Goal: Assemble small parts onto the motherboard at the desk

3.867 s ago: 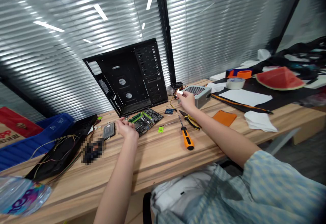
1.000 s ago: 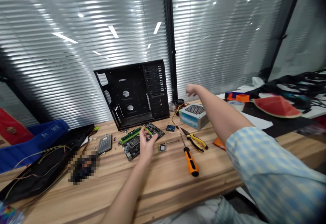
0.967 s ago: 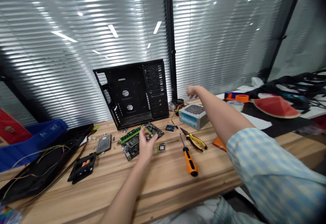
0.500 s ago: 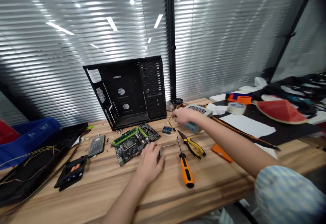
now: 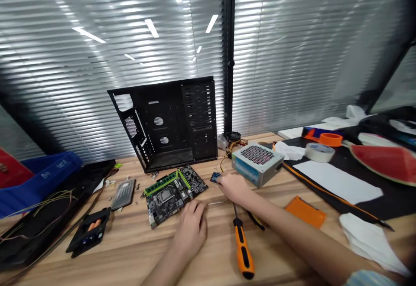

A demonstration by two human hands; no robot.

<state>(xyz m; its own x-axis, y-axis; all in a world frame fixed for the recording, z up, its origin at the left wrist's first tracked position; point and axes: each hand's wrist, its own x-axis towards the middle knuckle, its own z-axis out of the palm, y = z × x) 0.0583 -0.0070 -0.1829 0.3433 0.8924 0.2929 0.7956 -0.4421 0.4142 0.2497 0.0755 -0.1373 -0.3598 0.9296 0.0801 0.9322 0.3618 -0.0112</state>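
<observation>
My left hand [image 5: 191,226] rests on the table at the front edge of the green-and-black motherboard [image 5: 175,193]. Its fingers are curled, and the thin metal shaft of a small screwdriver [image 5: 217,203] sticks out past them; the handle is hidden. My right hand [image 5: 234,187] reaches across to a small blue circuit board [image 5: 214,177], fingertips closed at its right edge. Below that hand lies an orange-and-black screwdriver [image 5: 243,251]. The pliers [image 5: 256,221] are mostly covered by my right hand and forearm.
An open black computer case [image 5: 169,121] stands at the back. Right of centre sits a power supply [image 5: 258,162] with wires. A hard drive [image 5: 123,194], black bracket [image 5: 89,232] and blue bin [image 5: 48,177] are left; an orange case [image 5: 305,211] and tape roll [image 5: 320,152] are right.
My right hand has left the wires by the power supply and come nearer, to the small blue circuit board. My left hand stays by the motherboard. The view has shifted slightly.
</observation>
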